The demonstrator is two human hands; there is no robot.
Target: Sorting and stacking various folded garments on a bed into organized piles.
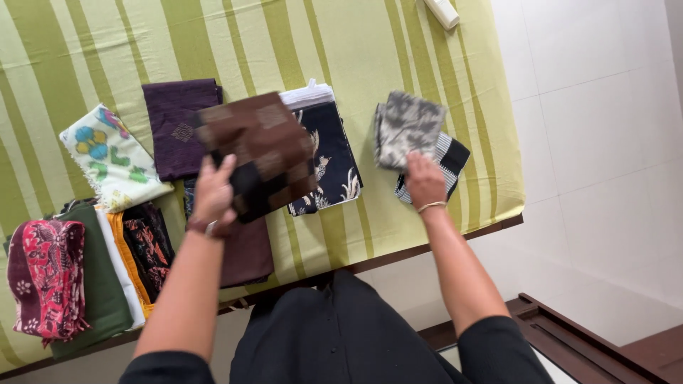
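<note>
My left hand (213,195) holds up a folded brown and black checked cloth (260,153) above the bed. Under it lie a navy cloth with pale bird prints (334,167) and a folded maroon cloth (245,252). My right hand (425,181) grips a folded grey patterned cloth (407,126), lifting it off a black and white striped cloth (449,158) near the bed's right edge.
A green striped sheet (284,43) covers the bed. Folded cloths lie at the left: dark purple (178,124), white with flowers (114,156), black and orange (146,245), green (99,284), red patterned (46,274). A white object (442,12) lies far off. White floor tiles (597,142) are to the right.
</note>
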